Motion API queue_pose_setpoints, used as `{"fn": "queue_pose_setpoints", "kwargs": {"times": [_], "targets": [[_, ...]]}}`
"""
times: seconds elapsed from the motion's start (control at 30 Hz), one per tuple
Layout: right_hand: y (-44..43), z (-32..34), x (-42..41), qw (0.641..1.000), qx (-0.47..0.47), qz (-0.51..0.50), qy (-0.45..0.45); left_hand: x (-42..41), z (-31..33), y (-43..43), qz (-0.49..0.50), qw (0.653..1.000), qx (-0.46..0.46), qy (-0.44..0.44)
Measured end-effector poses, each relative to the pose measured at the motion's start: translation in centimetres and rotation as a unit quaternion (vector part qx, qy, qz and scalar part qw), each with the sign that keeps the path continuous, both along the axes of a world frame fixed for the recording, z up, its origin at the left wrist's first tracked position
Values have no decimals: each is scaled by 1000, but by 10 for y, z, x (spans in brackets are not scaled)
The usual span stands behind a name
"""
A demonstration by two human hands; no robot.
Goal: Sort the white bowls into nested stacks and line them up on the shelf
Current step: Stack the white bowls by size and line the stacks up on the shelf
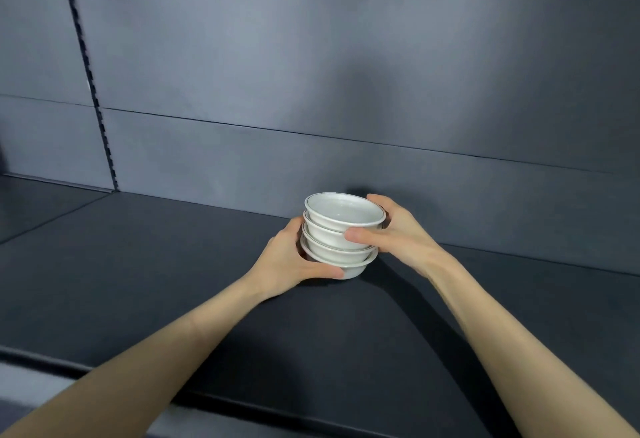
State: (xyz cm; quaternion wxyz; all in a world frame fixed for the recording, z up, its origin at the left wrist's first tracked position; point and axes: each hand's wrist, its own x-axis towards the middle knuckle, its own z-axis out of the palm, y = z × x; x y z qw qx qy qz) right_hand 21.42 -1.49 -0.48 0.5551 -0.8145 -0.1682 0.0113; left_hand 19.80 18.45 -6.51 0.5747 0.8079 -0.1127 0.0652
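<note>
On my feed both bare forearms reach forward and converge on the stack of small white ceramic bowls with thin dark rim lines (337,240), one hand on each side of it.

The left hand (291,261) cups the stack's lower left. Its thumb (329,273) lies across the front of the bottom bowl and its fingers curl round the far side, out of my sight. The right hand (391,233) clasps the upper right. Its thumb (360,235) presses on the wall of the second bowl from the top, just under the top rim, and its fingers wrap behind the top of the stack. So both hands are closed round the bowls, the left low and the right high.

I count four bowls, each nested in the one beneath. The top bowl (344,212) sits upright, its pale glazed inside facing up.

The stack stands toward the back of the dark grey matte shelf (138,264), near the grey back panel (311,56). Its base looks to be on the shelf surface, though the left hand and the shadow keep me from being sure. A slotted dark upright strip (90,81) runs down the panel, well to the left of the bowls.
</note>
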Motion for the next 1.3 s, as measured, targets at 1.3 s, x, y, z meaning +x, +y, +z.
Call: {"fn": "queue_pose_setpoints", "kwargs": {"times": [1.3], "targets": [[563,45,-120,971,7,230,-67,-197,48,539,213,974,12,-70]]}}
